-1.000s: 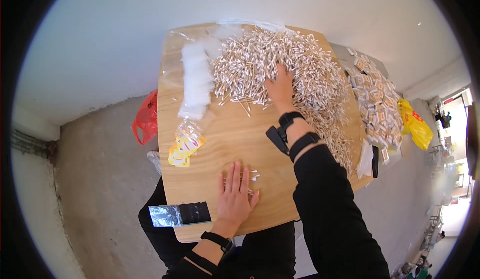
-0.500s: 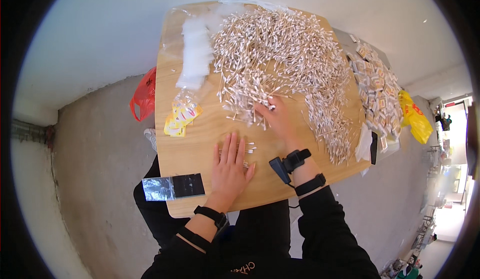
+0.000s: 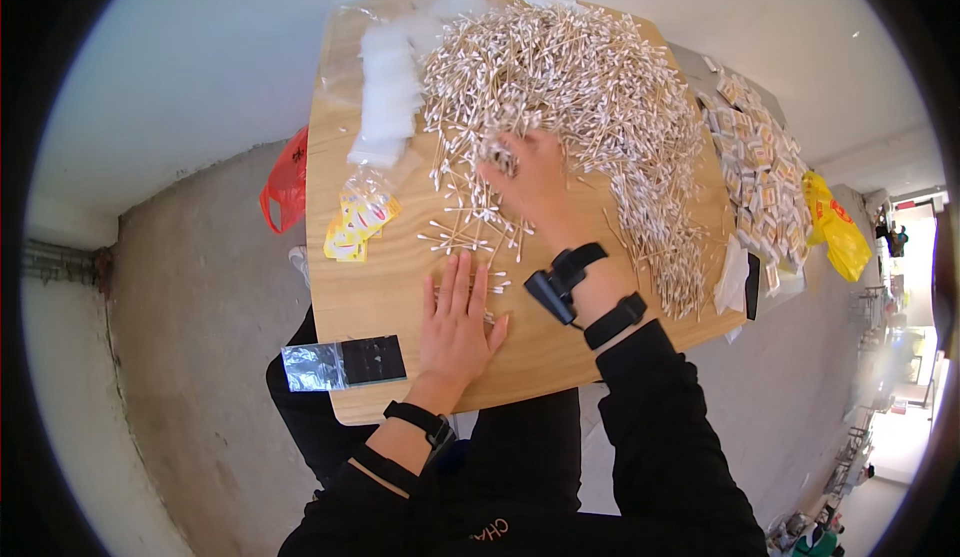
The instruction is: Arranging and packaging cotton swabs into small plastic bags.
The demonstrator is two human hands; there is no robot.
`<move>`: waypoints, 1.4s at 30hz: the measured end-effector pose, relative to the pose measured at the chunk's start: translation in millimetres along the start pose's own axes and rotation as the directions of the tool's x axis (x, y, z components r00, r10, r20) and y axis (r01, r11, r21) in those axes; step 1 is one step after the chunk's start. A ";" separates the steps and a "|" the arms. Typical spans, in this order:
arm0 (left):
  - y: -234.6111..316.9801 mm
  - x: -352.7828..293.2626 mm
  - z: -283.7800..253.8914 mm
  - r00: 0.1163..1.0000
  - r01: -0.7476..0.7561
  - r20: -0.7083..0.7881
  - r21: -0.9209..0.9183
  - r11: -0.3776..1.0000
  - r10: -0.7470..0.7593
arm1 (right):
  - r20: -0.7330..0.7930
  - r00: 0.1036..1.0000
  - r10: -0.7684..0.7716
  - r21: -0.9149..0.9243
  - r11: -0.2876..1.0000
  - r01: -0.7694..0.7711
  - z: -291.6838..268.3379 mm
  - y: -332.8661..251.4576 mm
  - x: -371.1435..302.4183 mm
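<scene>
A large heap of cotton swabs [image 3: 580, 77] with white tips and pale sticks covers the far and right parts of the wooden table. My right hand [image 3: 532, 172] curls its fingers round a bunch of cotton swabs [image 3: 503, 157] at the heap's near edge; motion blurs the bunch a little. Nearer to me, my left hand [image 3: 458, 322] lies flat with its fingers stretched out. Beneath it are a few cotton swabs, their tips [image 3: 500, 285] showing beside the fingers. Several loose swabs [image 3: 465, 229] are scattered between the two hands.
On the table's left lie a row of clear plastic bags [image 3: 388, 87], yellow printed cards [image 3: 358, 225] and a black-and-silver packet [image 3: 345, 363]. A red bag [image 3: 288, 182] hangs beyond the left edge. To the right are many filled packets [image 3: 760, 172] and a yellow bag [image 3: 838, 232].
My right hand has moved farther from me and slightly left with a bunch of swabs, leaving a thinner scatter behind it. The left hand stays flat in place.
</scene>
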State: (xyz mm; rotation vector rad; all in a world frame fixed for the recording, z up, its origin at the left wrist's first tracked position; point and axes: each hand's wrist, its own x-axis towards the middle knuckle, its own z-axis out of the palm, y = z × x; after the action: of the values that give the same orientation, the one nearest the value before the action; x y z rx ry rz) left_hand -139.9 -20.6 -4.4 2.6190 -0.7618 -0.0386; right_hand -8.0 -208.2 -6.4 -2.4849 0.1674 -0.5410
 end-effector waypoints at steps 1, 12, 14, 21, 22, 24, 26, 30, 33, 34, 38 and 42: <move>1.2 0.9 2.7 1.000 -0.007 -0.003 0.006 1.000 0.007 | 0.069 0.994 -0.084 -0.065 0.994 0.088 3.2 -4.6 -11.7; -1.6 -0.3 -4.0 1.000 0.013 -0.012 0.052 0.999 -0.012 | -0.142 0.989 0.045 0.104 0.994 -0.031 -13.7 26.3 -32.1; -3.6 -1.4 -1.2 0.999 0.002 -0.035 0.018 1.000 -0.001 | -0.172 0.978 0.122 0.103 0.989 -0.105 -12.6 28.8 -19.2; 3.4 3.0 -2.6 1.000 -0.020 -0.017 0.020 1.000 0.020 | -0.011 0.903 0.429 0.242 0.878 -0.414 -15.8 57.5 71.0; 7.2 5.3 -3.0 0.999 -0.032 -0.014 0.010 0.999 0.032 | -0.071 0.875 0.480 0.415 0.812 -0.411 -17.6 69.4 76.1; 1.1 2.3 -4.4 1.000 -0.011 0.000 0.023 1.000 0.011 | -0.073 0.883 0.464 0.424 0.815 -0.394 -8.6 40.8 72.1; 0.4 1.6 -5.3 1.000 -0.002 0.002 0.028 1.000 0.002 | -0.253 0.943 0.216 0.115 0.975 -0.192 5.2 16.6 58.5; -3.7 -0.2 -3.4 0.999 -0.002 -0.032 0.011 1.000 0.002 | 0.061 0.993 0.098 -0.217 0.973 -0.082 8.9 -19.3 25.7; 0.5 2.0 -3.2 0.999 -0.017 -0.048 -0.003 1.000 0.017 | -0.115 0.982 0.148 -0.134 0.978 -0.162 14.2 2.7 32.2; 1.4 1.8 -4.5 0.999 -0.020 -0.043 -0.014 1.000 0.019 | -0.121 0.979 0.163 -0.128 0.976 -0.178 7.8 13.1 38.8; 1.5 1.7 -3.6 0.999 -0.022 -0.037 -0.018 1.000 0.021 | 0.217 0.868 0.446 0.439 0.750 -0.495 -29.7 36.3 64.1; -2.1 -1.9 -3.1 1.000 -0.005 -0.021 -0.006 1.000 0.005 | 0.245 0.823 0.513 0.806 0.364 -0.466 -62.4 3.3 72.4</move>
State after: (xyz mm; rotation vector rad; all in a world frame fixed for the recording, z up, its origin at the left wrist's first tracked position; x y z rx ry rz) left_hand -140.0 -16.8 -2.5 2.6076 -0.7605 -0.0123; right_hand 32.0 -260.4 63.0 -1.3259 0.5208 -0.2923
